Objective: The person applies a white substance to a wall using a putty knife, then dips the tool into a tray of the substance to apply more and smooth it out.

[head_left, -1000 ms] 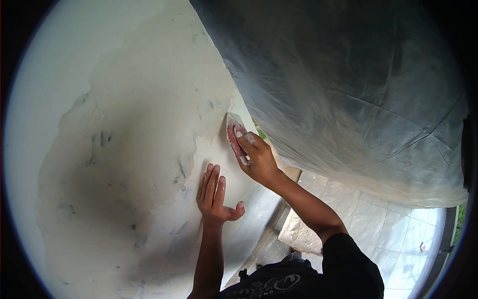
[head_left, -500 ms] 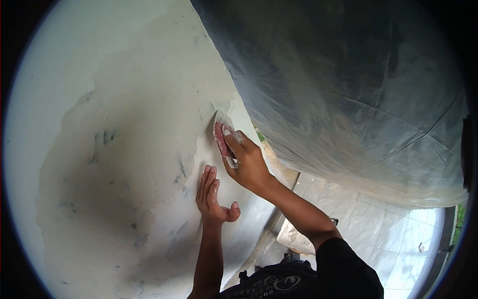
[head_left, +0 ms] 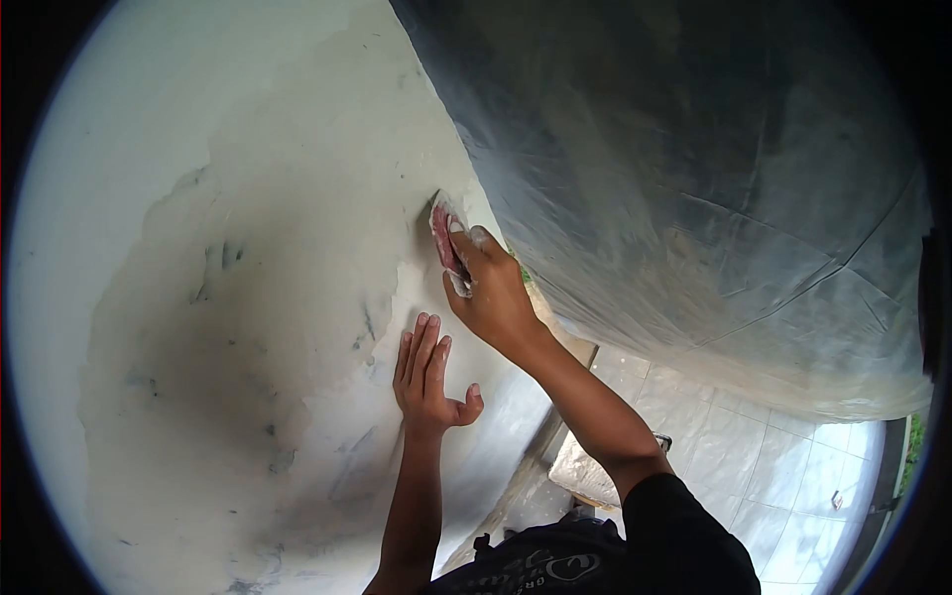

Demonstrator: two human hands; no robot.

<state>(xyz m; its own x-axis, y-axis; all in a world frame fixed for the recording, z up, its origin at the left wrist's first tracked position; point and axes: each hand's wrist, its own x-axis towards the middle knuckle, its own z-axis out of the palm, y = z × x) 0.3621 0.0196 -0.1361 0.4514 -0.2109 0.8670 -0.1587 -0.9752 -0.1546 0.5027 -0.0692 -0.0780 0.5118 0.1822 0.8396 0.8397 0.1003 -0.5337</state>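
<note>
My right hand (head_left: 493, 291) grips a red putty spreader (head_left: 442, 230) smeared with white putty. The spreader's blade lies at the wall surface, close to the wall's right edge. White smears show on the fingers of this hand. Lower down, my left hand (head_left: 426, 385) rests with its palm side toward the wall, fingers stretched upward and thumb out to the side, holding nothing. Around both hands the pale wall (head_left: 297, 248) carries uneven patches of filler, with dark marks scattered over it.
A large dark plastic sheet (head_left: 684, 169) hangs along the wall's right edge. Below it are pale floor tiles (head_left: 734, 456). A whitish, putty-stained block-like object (head_left: 580, 471) stands near my body. Some green (head_left: 914, 436) shows at the far right.
My right hand has slid the spreader a little upward along the wall. My left hand keeps about the same place on the wall, while the whole view has shifted slightly.
</note>
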